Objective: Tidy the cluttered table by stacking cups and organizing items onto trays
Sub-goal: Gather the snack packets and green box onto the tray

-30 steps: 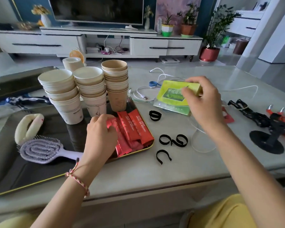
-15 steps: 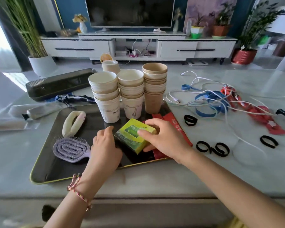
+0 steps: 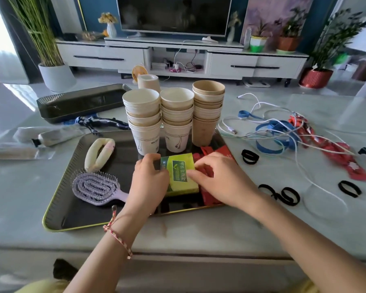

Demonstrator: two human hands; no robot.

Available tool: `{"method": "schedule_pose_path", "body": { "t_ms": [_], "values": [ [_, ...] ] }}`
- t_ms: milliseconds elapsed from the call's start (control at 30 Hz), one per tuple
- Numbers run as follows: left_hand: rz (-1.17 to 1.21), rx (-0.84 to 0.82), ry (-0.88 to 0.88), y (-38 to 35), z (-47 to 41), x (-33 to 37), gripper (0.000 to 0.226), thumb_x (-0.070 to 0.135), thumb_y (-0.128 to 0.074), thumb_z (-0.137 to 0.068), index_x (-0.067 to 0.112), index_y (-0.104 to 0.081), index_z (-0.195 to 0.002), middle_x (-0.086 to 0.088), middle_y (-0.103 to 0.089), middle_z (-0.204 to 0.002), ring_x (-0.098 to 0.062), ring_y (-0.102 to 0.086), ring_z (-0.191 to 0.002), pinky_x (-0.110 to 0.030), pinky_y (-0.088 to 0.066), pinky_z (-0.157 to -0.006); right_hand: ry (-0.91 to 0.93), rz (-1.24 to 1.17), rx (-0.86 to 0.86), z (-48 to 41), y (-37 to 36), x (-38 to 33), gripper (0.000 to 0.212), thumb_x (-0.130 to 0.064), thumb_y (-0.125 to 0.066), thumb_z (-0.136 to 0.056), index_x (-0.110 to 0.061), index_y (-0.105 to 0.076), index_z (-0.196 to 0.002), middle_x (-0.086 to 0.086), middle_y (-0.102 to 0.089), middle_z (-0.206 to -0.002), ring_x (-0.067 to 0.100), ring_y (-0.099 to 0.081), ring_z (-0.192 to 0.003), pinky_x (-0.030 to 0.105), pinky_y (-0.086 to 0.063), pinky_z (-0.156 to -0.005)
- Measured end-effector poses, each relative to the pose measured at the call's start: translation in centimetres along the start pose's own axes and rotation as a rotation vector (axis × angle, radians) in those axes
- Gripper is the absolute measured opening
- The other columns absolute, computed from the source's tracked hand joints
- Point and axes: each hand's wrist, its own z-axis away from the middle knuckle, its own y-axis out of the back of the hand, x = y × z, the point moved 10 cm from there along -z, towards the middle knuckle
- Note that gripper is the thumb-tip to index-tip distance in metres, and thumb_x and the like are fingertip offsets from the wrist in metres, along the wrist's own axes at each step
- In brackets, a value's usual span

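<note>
I've got the green box onto the tray now — left hand and right hand both gripping it — clutter shrinking.

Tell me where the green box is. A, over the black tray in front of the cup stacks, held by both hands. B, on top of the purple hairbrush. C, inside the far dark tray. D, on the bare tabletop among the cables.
A: the green box is over the black tray, just in front of the cup stacks, with the left hand and the right hand gripping its two sides.
</note>
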Motion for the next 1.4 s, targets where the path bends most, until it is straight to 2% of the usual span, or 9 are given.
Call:
{"method": "schedule_pose_path", "body": {
  "t_ms": [200,367,567,634,734,834,934,1201,1401],
  "values": [
    [-0.013,-0.014,-0.020,-1.1,-0.2,0.7,0.043,0.009,-0.048,-0.085,0.015,-0.050,-0.127,-0.010,-0.050,-0.128,-0.017,-0.052,-0.093,-0.020,-0.035,-0.068,-0.204,-0.094,0.108,-1.9,4.3,5.6,0.019,-0.034,-0.058,-0.086,-0.017,-0.067,-0.087,-0.005,-0.066,-0.079,0.013,-0.061,-0.068,0.035,-0.053,-0.071],
    [-0.064,0.000,-0.063,-1.7,-0.2,1.9,0.041,0.010,-0.049,-0.086,0.012,-0.050,-0.128,-0.012,-0.047,-0.128,-0.027,-0.050,-0.115,-0.035,-0.041,-0.096,-0.383,-0.086,0.152,-2.6,6.3,11.8,0.011,-0.017,-0.054,-0.088,-0.015,-0.065,-0.090,0.006,-0.068,-0.091,0.024,-0.065,-0.081,0.041,-0.054,-0.077],
    [-0.088,0.080,-0.185,-1.8,0.2,4.1,0.041,0.007,-0.048,-0.085,0.013,-0.051,-0.126,-0.008,-0.044,-0.127,-0.024,-0.045,-0.118,-0.025,-0.035,-0.097,-0.346,-0.035,0.161,-3.4,6.1,12.8,0.011,-0.018,-0.054,-0.089,-0.018,-0.065,-0.089,-0.003,-0.064,-0.086,0.010,-0.057,-0.074,0.018,-0.041,-0.059],
    [-0.093,0.121,-0.261,-1.8,0.6,5.3,0.038,0.003,-0.048,-0.085,0.013,-0.055,-0.121,-0.005,-0.046,-0.122,-0.022,-0.045,-0.114,-0.014,-0.030,-0.087,-0.334,-0.012,0.142,-3.6,5.6,12.8,0.013,-0.018,-0.054,-0.089,-0.016,-0.067,-0.090,-0.003,-0.062,-0.086,0.011,-0.055,-0.078,0.019,-0.037,-0.061],
    [-0.057,0.153,-0.365,-2.6,1.5,7.4,0.033,-0.002,-0.047,-0.084,0.011,-0.060,-0.112,0.002,-0.048,-0.110,-0.020,-0.049,-0.108,-0.015,-0.031,-0.082,-0.343,-0.030,0.151,-3.3,6.0,13.3,0.014,-0.017,-0.054,-0.089,-0.013,-0.067,-0.090,0.000,-0.064,-0.086,0.014,-0.058,-0.080,0.021,-0.038,-0.067],
    [-0.011,0.136,-0.480,-4.2,2.7,9.8,0.032,-0.006,-0.048,-0.081,0.012,-0.064,-0.103,0.005,-0.051,-0.105,-0.017,-0.051,-0.104,-0.020,-0.037,-0.087,-0.348,-0.060,0.228,-2.5,8.0,14.4,0.014,-0.013,-0.053,-0.088,-0.008,-0.066,-0.084,0.003,-0.066,-0.082,0.019,-0.061,-0.073,0.024,-0.042,-0.065],
    [-0.003,0.040,-0.570,-7.1,4.1,11.6,0.031,-0.006,-0.049,-0.081,0.013,-0.065,-0.100,0.008,-0.052,-0.104,-0.013,-0.049,-0.101,-0.010,-0.034,-0.083,-0.383,-0.080,0.320,-0.8,10.7,16.4,0.016,-0.008,-0.053,-0.086,-0.003,-0.068,-0.087,0.004,-0.065,-0.076,0.017,-0.058,-0.071,0.024,-0.042,-0.066],
    [0.000,-0.103,-0.672,-11.6,6.6,13.4,0.032,-0.009,-0.049,-0.081,0.013,-0.065,-0.096,0.010,-0.054,-0.100,-0.009,-0.050,-0.093,-0.007,-0.034,-0.080,-0.530,0.072,0.645,7.9,20.0,23.0,0.021,0.003,-0.052,-0.081,-0.004,-0.070,-0.090,0.013,-0.070,-0.093,0.019,-0.059,-0.081,0.012,-0.032,-0.064],
    [0.040,-0.179,-0.660,-13.3,7.9,13.5,0.034,-0.007,-0.048,-0.083,0.024,-0.060,-0.093,0.016,-0.054,-0.098,0.005,-0.050,-0.079,-0.005,-0.037,-0.066,-0.611,0.408,0.781,15.4,25.7,25.5,0.025,0.008,-0.049,-0.074,0.002,-0.064,-0.092,0.025,-0.062,-0.096,0.039,-0.053,-0.097,0.038,-0.036,-0.090]
  ]
}}
